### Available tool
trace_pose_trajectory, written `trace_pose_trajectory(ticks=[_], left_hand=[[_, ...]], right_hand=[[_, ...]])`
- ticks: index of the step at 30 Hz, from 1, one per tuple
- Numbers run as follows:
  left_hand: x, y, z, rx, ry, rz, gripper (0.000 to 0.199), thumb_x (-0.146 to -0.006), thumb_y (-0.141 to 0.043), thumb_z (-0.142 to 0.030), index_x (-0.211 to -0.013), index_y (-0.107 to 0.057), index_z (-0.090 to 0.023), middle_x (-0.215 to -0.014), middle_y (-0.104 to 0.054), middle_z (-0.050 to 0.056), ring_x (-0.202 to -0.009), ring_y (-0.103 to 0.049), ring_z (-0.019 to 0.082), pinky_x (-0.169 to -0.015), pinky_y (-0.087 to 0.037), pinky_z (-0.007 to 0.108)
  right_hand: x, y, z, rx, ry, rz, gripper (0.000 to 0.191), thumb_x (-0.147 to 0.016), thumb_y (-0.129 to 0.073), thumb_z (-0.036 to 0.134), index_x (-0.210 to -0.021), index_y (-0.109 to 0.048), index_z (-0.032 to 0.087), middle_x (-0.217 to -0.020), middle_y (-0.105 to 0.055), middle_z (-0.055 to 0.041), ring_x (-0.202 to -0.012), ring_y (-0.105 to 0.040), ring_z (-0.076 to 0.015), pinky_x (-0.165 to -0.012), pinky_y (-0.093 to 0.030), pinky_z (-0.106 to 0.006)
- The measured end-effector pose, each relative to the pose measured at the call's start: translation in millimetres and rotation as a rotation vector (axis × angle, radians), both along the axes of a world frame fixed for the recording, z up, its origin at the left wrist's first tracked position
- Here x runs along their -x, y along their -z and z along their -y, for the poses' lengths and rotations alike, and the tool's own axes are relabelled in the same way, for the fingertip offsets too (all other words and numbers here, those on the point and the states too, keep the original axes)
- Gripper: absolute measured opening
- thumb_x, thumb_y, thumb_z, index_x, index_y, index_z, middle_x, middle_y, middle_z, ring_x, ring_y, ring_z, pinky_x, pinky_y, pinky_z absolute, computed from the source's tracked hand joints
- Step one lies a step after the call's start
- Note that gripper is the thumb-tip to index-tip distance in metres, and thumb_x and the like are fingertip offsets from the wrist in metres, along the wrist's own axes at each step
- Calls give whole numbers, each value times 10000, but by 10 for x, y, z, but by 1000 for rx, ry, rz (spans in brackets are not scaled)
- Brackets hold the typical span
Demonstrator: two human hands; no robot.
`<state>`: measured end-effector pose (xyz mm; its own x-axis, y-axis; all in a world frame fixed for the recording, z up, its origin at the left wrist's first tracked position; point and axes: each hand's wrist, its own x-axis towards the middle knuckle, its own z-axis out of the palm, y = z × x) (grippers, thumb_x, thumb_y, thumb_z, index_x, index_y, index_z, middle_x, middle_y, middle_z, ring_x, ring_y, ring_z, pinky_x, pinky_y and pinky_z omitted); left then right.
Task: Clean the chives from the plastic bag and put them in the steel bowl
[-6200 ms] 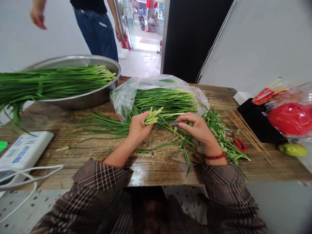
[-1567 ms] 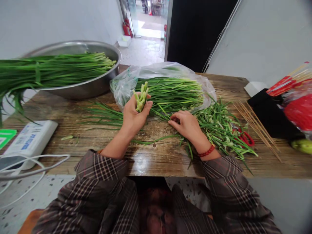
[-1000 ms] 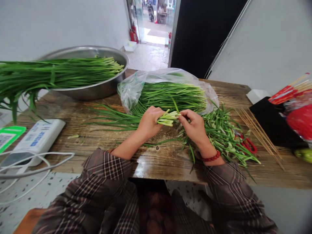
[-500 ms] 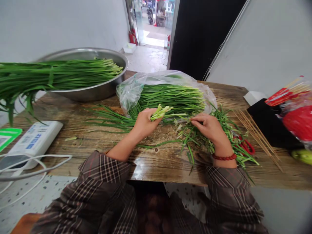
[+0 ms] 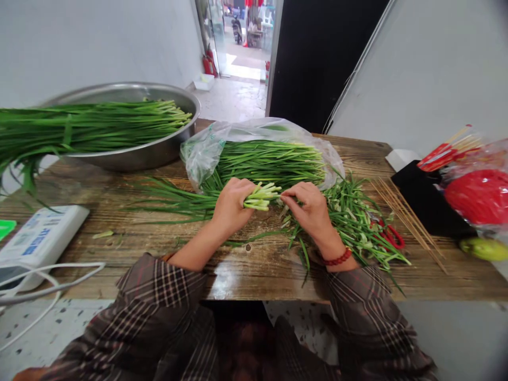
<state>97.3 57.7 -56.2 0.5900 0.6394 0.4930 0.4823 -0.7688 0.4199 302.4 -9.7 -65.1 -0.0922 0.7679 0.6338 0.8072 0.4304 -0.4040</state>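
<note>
My left hand (image 5: 234,207) is closed around a bunch of garlic chives (image 5: 262,197), pale stem ends pointing right and green leaves trailing left over the table. At those stem ends my right hand (image 5: 308,206) holds its thumb and forefinger pinched; whatever is between the fingertips is too small to make out. Behind both hands more chives (image 5: 273,161) lie in an open clear plastic bag (image 5: 204,153). A heap of loose leaves and trimmings (image 5: 349,217) spreads beside and under my right hand.
On the left, a steel basin (image 5: 138,159) holds a large bundle of chives overhanging its rim. A white device (image 5: 47,238) with cables sits in front of it. Red-handled scissors (image 5: 392,235), wooden skewers (image 5: 408,219) and a black box (image 5: 432,206) lie to the right.
My right hand has moved left from the trimmings to the stem ends of the held bunch. My left hand still grips the chives. The whole view has shifted slightly.
</note>
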Motion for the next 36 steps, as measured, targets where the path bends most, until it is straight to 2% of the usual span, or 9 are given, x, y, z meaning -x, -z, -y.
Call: trace_pose_trajectory(ticks=[3,6,10,14,16,21,25,28,36], left_hand=[[-12,-8,38,-65,64,-28,186,-799,-576,-152,-927,-706,-191,-954,-710,48,-878,-559,195,-797,-387,337],[-33,-19,63,-71,27,-98,172,-787,-591,-152,-895,-714,-205,-882,-714,37,-886,-555,208,-776,-361,345],[-55,-23,49,91,48,-112,119,-790,-573,-177,-717,-667,-169,-688,-649,23,-732,-545,174,-679,-361,301],[-45,-19,26,209,54,-30,204,-831,-535,-219,-648,-605,-163,-659,-604,11,-693,-542,152,-648,-381,262],[-34,-22,24,232,45,10,220,-842,-538,-251,-649,-600,-165,-658,-595,5,-693,-546,148,-634,-383,251],[-24,-33,37,264,19,68,245,-851,-545,-292,-647,-595,-167,-662,-597,2,-694,-546,141,-617,-387,239],[-23,-37,43,278,24,71,246,-854,-547,-271,-639,-599,-163,-676,-615,1,-690,-546,135,-627,-397,238],[-18,-41,38,274,25,50,228,-847,-556,-253,-645,-610,-162,-684,-628,2,-691,-549,135,-632,-399,237],[-25,0,41,282,127,20,145,-828,-557,-197,-810,-697,-165,-821,-701,26,-773,-628,156,-714,-440,246]], right_hand=[[30,-8,6,8,-13,8,192,-932,-528,320,-852,-663,209,-825,-671,-49,-810,-573,-192,-756,-424,-349],[106,-18,16,17,-28,-60,187,-927,-526,304,-834,-659,211,-821,-671,-45,-813,-573,-187,-766,-420,-342],[162,5,-3,82,59,-391,211,-901,-548,316,-748,-639,203,-732,-650,-14,-718,-569,-155,-698,-418,-303],[42,25,-31,105,162,-806,261,-897,-542,395,-754,-621,191,-689,-602,13,-650,-539,-121,-649,-412,-266],[-34,7,-26,69,189,-876,306,-903,-525,429,-724,-589,189,-663,-567,24,-627,-511,-109,-638,-402,-256],[-55,-57,7,142,167,-664,304,-892,-535,414,-692,-554,187,-626,-503,38,-594,-448,-96,-597,-369,-248],[-9,-44,-4,153,107,-642,145,-818,-625,321,-847,-561,194,-729,-539,34,-634,-484,-97,-614,-409,-245],[18,-47,3,185,12,-610,183,-822,-616,303,-975,-615,200,-813,-621,6,-719,-569,-118,-697,-469,-268],[180,-72,55,64,56,-497,124,-830,-641,311,-803,-712,214,-817,-733,-33,-757,-648,-169,-713,-508,-314]])
